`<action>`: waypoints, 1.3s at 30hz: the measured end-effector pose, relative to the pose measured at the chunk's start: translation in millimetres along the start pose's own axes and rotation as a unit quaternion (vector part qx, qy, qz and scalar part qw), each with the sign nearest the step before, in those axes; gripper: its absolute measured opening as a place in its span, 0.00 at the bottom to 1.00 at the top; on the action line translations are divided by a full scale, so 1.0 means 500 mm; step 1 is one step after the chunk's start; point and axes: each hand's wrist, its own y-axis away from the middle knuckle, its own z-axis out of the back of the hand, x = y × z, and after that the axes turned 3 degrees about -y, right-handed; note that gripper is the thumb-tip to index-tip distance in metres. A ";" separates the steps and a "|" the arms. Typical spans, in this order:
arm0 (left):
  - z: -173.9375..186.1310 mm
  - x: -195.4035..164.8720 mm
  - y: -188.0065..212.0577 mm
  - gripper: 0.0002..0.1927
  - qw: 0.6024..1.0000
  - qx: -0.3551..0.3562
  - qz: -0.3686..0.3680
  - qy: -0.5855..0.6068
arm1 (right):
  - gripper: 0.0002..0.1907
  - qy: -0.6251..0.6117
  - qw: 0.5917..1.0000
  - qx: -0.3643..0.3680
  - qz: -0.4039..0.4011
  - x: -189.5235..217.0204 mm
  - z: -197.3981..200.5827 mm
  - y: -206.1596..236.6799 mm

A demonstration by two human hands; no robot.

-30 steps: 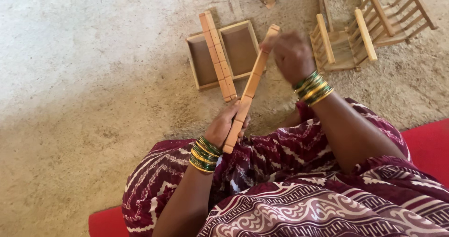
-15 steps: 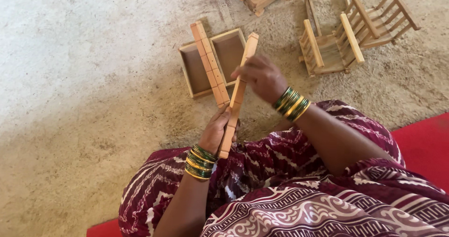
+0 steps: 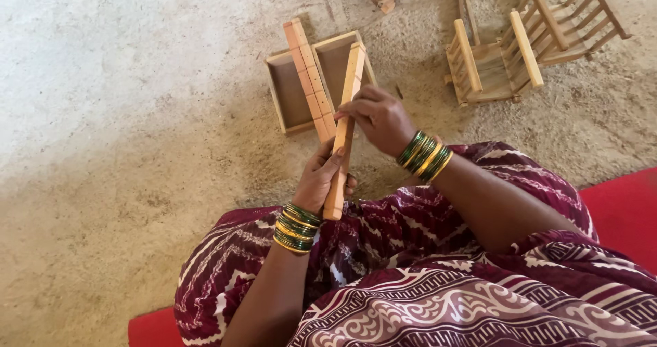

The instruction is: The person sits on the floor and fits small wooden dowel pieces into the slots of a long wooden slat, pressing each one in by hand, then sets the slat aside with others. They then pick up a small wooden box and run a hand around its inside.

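Item: long pale wooden slat (image 3: 344,124), held upright over my lap. I clasp its lower end in my left hand (image 3: 320,179); my right hand (image 3: 378,118) pinches its middle. Beyond: shallow wooden tray (image 3: 287,90) bearing second notched wooden strip (image 3: 308,70); small wooden chair frames (image 3: 493,56).

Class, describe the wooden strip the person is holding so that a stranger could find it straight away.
Start at the shallow two-compartment wooden tray on the sandy ground. A similar strip lies flat across it. The held wooden strip is raised just to the right, gripped low by the left hand and at mid-length by the right hand.
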 end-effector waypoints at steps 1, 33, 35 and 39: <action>-0.006 -0.003 -0.001 0.36 1.000 0.004 -0.005 0.003 | 0.08 -0.001 1.000 0.001 -0.014 -0.013 0.006 -0.005; -0.015 0.038 -0.012 0.44 0.996 0.007 -0.043 -0.080 | 0.06 0.003 0.999 0.016 -0.043 -0.067 0.020 -0.005; -0.016 0.036 -0.015 0.41 0.996 0.011 -0.052 -0.070 | 0.06 0.020 0.999 0.032 -0.009 -0.066 0.021 -0.006; -0.019 0.042 -0.012 0.33 0.998 0.027 -0.037 -0.044 | 0.08 0.064 0.996 0.024 -0.058 -0.093 0.059 -0.030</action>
